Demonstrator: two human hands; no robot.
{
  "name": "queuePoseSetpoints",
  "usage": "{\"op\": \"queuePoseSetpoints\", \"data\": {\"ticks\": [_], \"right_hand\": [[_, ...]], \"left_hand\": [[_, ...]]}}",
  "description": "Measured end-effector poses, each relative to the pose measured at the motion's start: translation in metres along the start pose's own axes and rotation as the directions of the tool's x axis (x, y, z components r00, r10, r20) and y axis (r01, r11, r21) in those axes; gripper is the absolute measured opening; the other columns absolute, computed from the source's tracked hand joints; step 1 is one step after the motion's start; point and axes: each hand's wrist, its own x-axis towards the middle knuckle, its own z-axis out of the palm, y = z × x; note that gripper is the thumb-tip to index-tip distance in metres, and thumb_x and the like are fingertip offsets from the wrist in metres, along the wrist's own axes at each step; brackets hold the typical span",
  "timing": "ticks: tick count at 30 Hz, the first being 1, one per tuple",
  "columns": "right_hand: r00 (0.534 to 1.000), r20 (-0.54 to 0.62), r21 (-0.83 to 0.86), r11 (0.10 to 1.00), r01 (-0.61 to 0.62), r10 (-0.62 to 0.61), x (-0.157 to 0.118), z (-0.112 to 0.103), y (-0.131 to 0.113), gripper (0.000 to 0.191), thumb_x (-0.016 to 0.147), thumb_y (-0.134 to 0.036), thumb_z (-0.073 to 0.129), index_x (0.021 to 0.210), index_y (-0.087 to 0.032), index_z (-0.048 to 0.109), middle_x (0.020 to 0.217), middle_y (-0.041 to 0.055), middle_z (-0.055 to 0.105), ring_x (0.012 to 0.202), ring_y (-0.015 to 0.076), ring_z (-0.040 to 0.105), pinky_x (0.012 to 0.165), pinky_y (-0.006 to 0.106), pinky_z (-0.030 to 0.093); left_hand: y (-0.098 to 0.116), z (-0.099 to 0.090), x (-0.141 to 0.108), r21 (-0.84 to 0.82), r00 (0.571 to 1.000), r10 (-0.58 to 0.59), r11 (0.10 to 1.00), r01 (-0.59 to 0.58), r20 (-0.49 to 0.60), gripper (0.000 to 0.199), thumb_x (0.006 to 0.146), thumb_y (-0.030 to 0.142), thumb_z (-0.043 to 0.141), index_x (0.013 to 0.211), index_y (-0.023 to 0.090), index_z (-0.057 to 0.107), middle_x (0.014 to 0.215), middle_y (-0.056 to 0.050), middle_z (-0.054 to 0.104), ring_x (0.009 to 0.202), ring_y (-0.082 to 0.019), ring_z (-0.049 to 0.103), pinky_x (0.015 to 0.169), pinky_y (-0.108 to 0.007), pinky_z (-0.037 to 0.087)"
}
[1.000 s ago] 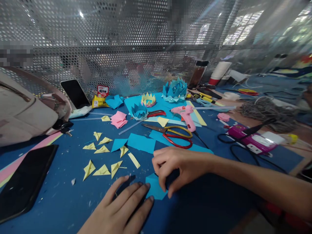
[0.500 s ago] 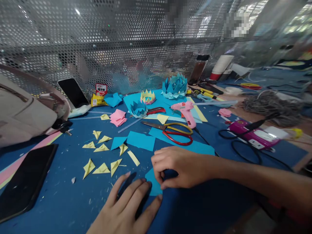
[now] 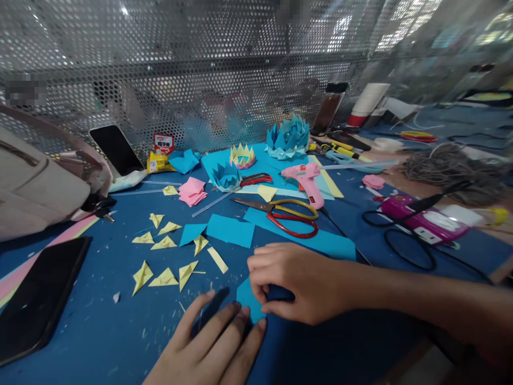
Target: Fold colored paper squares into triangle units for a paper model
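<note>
A small piece of blue paper (image 3: 245,293) lies on the blue table in front of me, partly covered by both hands. My left hand (image 3: 218,342) rests with spread fingers, some fingertips touching the paper's lower left edge. On its right side, my right hand (image 3: 294,280) has curled fingers, thumb and forefinger closed at the paper's edge. Just beyond lie a blue paper rectangle (image 3: 230,230), a yellow paper strip (image 3: 217,260) and several folded yellow paper triangles (image 3: 164,277). Scissors (image 3: 294,216) with one red and one yellow handle lie behind my right hand.
Farther back are a pink glue gun (image 3: 306,179), pink paper squares (image 3: 192,191) and folded paper lotus flowers (image 3: 287,140). A phone (image 3: 44,299) and a bag (image 3: 36,182) occupy the left. To the right is a purple power strip (image 3: 425,219) with black cables. A perforated metal screen (image 3: 180,80) stands behind.
The view has shifted slightly. Both hands stay at the blue paper; my right hand's fingers have moved a little along its edge.
</note>
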Motion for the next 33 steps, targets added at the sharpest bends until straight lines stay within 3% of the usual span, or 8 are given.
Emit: {"op": "queuePoseSetpoints", "data": {"ticks": [9, 13, 19, 23, 26, 29, 33], "right_hand": [[0.999, 0.032, -0.029, 0.999, -0.02, 0.021, 0.001, -0.001, -0.004, 0.007, 0.082, -0.016, 0.069, 0.079, -0.018, 0.063, 0.081, -0.0003, 0.059, 0.077, 0.0158, 0.052, 0.072, 0.031, 0.035], [0.999, 0.027, -0.041, 0.999, -0.017, 0.018, 0.001, 0.001, -0.006, 0.006, 0.082, -0.016, 0.068, 0.08, -0.018, 0.062, 0.081, -0.0003, 0.057, 0.077, 0.016, 0.051, 0.07, 0.031, 0.035], [1.0, 0.016, -0.079, 0.997, -0.002, 0.003, -0.001, 0.001, -0.006, 0.006, 0.082, -0.016, 0.066, 0.082, -0.018, 0.06, 0.083, 0.0003, 0.057, 0.073, 0.0155, 0.049, 0.066, 0.03, 0.033], [0.996, 0.076, -0.071, 0.997, -0.034, 0.039, 0.001, -0.005, -0.002, 0.006, 0.084, -0.014, 0.066, 0.085, -0.018, 0.061, 0.085, 0.0006, 0.059, 0.079, 0.0167, 0.053, 0.072, 0.03, 0.036], [0.994, 0.1, -0.013, 0.999, -0.043, 0.044, 0.002, -0.011, 0.004, 0.006, 0.087, -0.015, 0.068, 0.086, -0.018, 0.064, 0.086, -0.0001, 0.062, 0.084, 0.0166, 0.057, 0.078, 0.029, 0.038], [0.994, 0.107, 0.083, 0.997, -0.005, -0.004, 0.003, -0.015, 0.011, 0.005, 0.089, -0.013, 0.069, 0.089, -0.017, 0.066, 0.087, -0.0007, 0.063, 0.084, 0.0142, 0.059, 0.077, 0.025, 0.04], [0.978, 0.108, 0.243, 0.958, 0.149, -0.18, 0.005, -0.02, 0.021, 0.011, 0.097, -0.024, 0.065, 0.09, -0.018, 0.072, 0.09, 0.0013, 0.061, 0.086, 0.0128, 0.061, 0.076, 0.022, 0.043]], "left_hand": [[0.003, 0.004, 0.0, -0.004, 1.0, -0.012, 1.0, 0.012, 0.012, 0.035, 0.108, 0.029, 0.044, 0.138, 0.022, 0.06, 0.113, 0.0, 0.07, 0.114, -0.018, 0.06, 0.125, -0.051, -0.002], [0.005, 0.007, 0.0, -0.038, 0.994, -0.1, 0.994, 0.098, -0.045, 0.034, 0.108, 0.028, 0.042, 0.133, 0.025, 0.064, 0.111, 0.001, 0.07, 0.113, -0.017, 0.061, 0.126, -0.049, 0.003], [0.003, 0.005, 0.0, -0.021, 0.999, -0.031, 0.999, 0.031, -0.007, 0.034, 0.108, 0.028, 0.043, 0.135, 0.023, 0.063, 0.112, 0.001, 0.07, 0.113, -0.018, 0.059, 0.126, -0.05, -0.001], [0.005, 0.005, 0.0, -0.053, 0.994, -0.112, 0.992, 0.112, 0.011, 0.035, 0.109, 0.025, 0.038, 0.133, 0.026, 0.063, 0.112, 0.003, 0.071, 0.116, -0.017, 0.057, 0.126, -0.049, 0.001], [0.004, 0.005, 0.001, -0.047, 0.996, -0.087, 0.995, 0.088, 0.017, 0.035, 0.109, 0.025, 0.039, 0.134, 0.026, 0.063, 0.112, 0.003, 0.071, 0.116, -0.017, 0.057, 0.126, -0.049, -0.001], [0.003, 0.005, 0.001, -0.036, 0.999, -0.047, 0.998, 0.048, 0.013, 0.034, 0.108, 0.029, 0.042, 0.136, 0.025, 0.061, 0.112, 0.002, 0.071, 0.115, -0.017, 0.058, 0.126, -0.049, -0.002], [0.005, 0.006, 0.0, -0.061, 0.992, -0.124, 0.99, 0.123, -0.004, 0.036, 0.109, 0.027, 0.038, 0.136, 0.026, 0.061, 0.111, 0.002, 0.071, 0.114, -0.017, 0.058, 0.126, -0.048, 0.001]]}}
